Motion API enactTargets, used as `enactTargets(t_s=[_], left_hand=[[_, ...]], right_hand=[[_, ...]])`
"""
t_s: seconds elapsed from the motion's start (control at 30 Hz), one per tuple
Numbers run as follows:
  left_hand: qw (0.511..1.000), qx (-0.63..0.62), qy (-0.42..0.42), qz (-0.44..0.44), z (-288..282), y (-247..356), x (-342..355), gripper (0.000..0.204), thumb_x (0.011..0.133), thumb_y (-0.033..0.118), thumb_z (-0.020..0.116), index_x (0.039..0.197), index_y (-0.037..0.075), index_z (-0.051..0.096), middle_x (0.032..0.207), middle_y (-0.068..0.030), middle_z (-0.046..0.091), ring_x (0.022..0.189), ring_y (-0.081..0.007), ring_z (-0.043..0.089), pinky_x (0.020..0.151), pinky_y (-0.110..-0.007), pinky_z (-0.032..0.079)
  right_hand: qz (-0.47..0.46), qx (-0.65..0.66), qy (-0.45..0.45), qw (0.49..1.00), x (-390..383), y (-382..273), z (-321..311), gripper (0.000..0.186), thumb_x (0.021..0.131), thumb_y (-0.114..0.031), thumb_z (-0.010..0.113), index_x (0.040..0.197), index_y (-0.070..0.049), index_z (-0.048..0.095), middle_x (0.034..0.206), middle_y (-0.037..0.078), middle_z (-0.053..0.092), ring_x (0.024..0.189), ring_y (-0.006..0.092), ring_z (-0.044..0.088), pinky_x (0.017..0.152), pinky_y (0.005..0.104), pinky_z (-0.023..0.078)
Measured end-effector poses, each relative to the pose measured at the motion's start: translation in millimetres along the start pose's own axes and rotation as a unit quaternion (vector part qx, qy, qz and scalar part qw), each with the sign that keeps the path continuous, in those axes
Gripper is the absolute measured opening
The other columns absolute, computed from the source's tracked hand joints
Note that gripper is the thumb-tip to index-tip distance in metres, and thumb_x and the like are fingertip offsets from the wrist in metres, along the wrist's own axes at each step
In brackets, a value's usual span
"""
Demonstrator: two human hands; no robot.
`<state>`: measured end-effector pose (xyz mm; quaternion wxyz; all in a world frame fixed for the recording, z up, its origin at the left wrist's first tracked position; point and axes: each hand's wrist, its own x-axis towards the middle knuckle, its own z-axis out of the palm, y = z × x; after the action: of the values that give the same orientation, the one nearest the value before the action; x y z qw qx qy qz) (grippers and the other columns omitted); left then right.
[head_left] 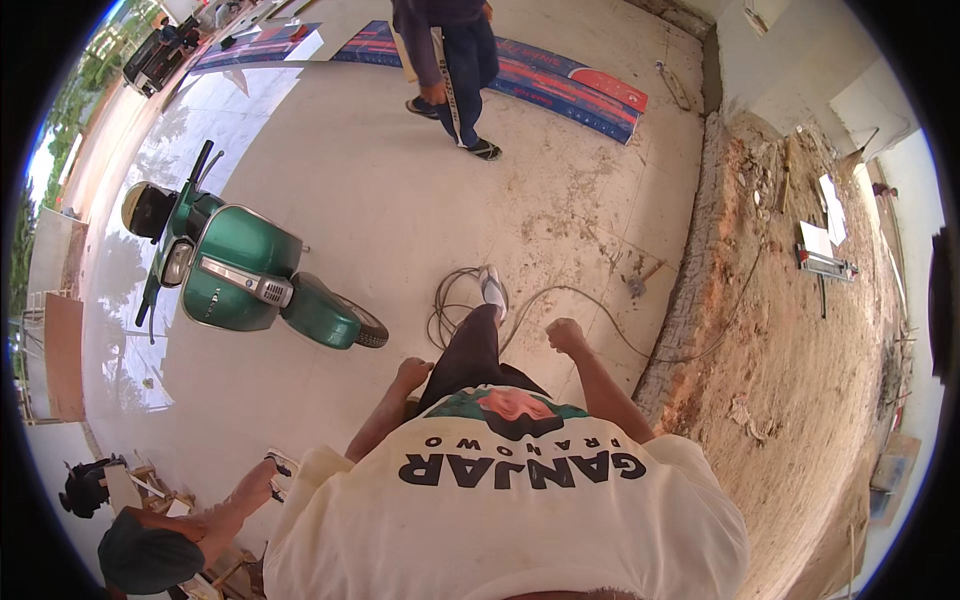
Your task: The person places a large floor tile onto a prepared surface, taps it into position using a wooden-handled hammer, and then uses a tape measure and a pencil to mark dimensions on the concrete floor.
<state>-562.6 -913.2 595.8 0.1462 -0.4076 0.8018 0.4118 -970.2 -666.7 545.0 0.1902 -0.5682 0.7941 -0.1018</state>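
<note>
My left hand (415, 373) hangs beside my left thigh, its fingers curled in and nothing seen in them. Out to the right, my right hand (566, 337) is closed in a loose fist, also with nothing visible in it. Neither hand touches an object. One foot in a light sandal (492, 290) is stretched forward, next to a loosely coiled dark cable (445, 308) on the pale tiled floor (380, 210). From there the cable runs right, past my right hand, toward the rough dirt strip (760, 330).
A green scooter (235, 265) stands at the left. Ahead is a person in dark trousers (465, 90), near flattened blue-and-red cardboard (570, 90). Another person in a dark cap (150, 550) is at the lower left. A tile cutter (828, 262) sits on the dirt.
</note>
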Motion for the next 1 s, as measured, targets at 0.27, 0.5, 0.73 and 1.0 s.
enactTargets(t_s=[0.27, 0.5, 0.73, 1.0], left_hand=[[0.987, -0.018, -0.109, -0.114, -47, 8, 116, 0.046, 0.086, 0.044, 0.064, 0.093, 0.0, 0.075, 0.099, -0.0267, 0.07, 0.1, -0.0403, 0.067, 0.086, -0.045, 0.053], [0.992, -0.025, 0.089, 0.087, -209, 141, 330, 0.037, 0.089, 0.032, 0.062, 0.07, 0.001, 0.067, 0.074, -0.0209, 0.068, 0.071, -0.039, 0.065, 0.068, -0.051, 0.048], [0.992, 0.022, 0.118, 0.043, -426, 237, 492, 0.032, 0.091, 0.03, 0.059, 0.089, 0.001, 0.071, 0.093, -0.0229, 0.071, 0.094, -0.0411, 0.067, 0.084, -0.05, 0.052], [0.987, -0.044, 0.151, 0.018, -438, 222, 594, 0.041, 0.089, 0.036, 0.058, 0.082, -0.002, 0.069, 0.087, -0.0261, 0.068, 0.086, -0.0415, 0.066, 0.077, -0.049, 0.05]], right_hand=[[0.184, 0.178, -0.021, 0.966, 107, 143, -72, 0.015, 0.087, -0.015, 0.06, 0.076, -0.006, 0.065, 0.066, 0.005, 0.064, 0.052, 0.015, 0.062, 0.046, 0.0307, 0.05], [0.283, 0.068, -0.114, 0.95, 246, 179, -174, 0.022, 0.083, -0.017, 0.058, 0.077, 0.001, 0.07, 0.072, 0.018, 0.071, 0.06, 0.0256, 0.07, 0.063, 0.0377, 0.058], [0.112, 0.019, -0.24, 0.964, 402, 111, -207, 0.028, 0.082, -0.019, 0.054, 0.067, -0.002, 0.07, 0.065, 0.013, 0.07, 0.051, 0.0217, 0.067, 0.06, 0.0356, 0.057], [0.151, -0.027, -0.199, 0.968, 515, 220, -183, 0.021, 0.076, -0.017, 0.06, 0.074, -0.001, 0.074, 0.072, 0.016, 0.072, 0.064, 0.0258, 0.072, 0.066, 0.0388, 0.058]])
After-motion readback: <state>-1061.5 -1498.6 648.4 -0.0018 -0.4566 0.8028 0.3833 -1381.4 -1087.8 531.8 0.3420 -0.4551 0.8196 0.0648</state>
